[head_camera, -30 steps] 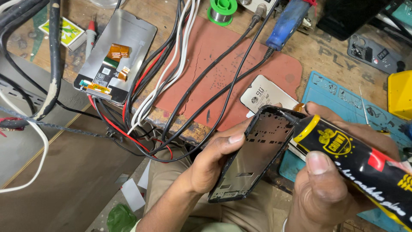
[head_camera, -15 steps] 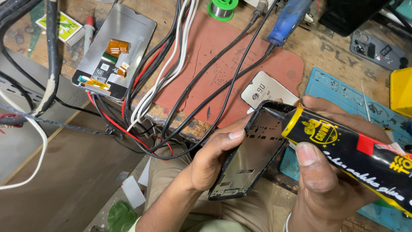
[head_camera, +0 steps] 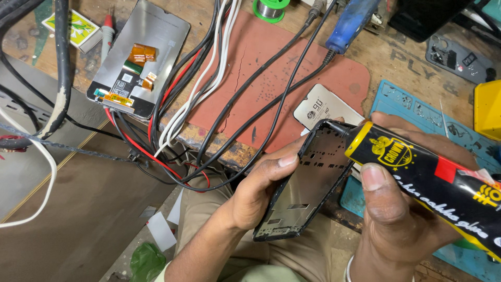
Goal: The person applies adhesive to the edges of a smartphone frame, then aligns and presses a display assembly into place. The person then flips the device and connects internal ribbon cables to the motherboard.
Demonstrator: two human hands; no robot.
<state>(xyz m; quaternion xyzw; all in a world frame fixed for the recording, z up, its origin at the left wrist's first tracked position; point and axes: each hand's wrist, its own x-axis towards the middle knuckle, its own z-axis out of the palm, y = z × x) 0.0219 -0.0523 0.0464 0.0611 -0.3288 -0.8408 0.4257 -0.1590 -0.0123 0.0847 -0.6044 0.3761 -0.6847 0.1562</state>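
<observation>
Phone frame (head_camera: 305,183) held between left hand (head_camera: 261,188) and right hand (head_camera: 402,209), glue tube (head_camera: 433,172) nozzle at its top edge. Display panel (head_camera: 138,57) on bench far left; cables (head_camera: 209,89) between it and mat (head_camera: 271,68).

workbench surface and items lying on it

the wooden workbench (head_camera: 402,57) is worn and scratched, its front edge chipped and dark. a red-brown mat (head_camera: 271,68) lies across the middle. a bundle of black, red and white cables (head_camera: 209,89) runs over the mat and hangs off the front edge. left of the cables a phone display panel (head_camera: 138,57) lies back up, orange flex strips showing. beside it lie a red probe (head_camera: 107,34) and a small green-and-white box (head_camera: 70,26). a solder spool (head_camera: 270,8) sits at the far edge. a teal mat (head_camera: 417,104) lies at the right, a yellow object (head_camera: 488,109) touching it.
</observation>
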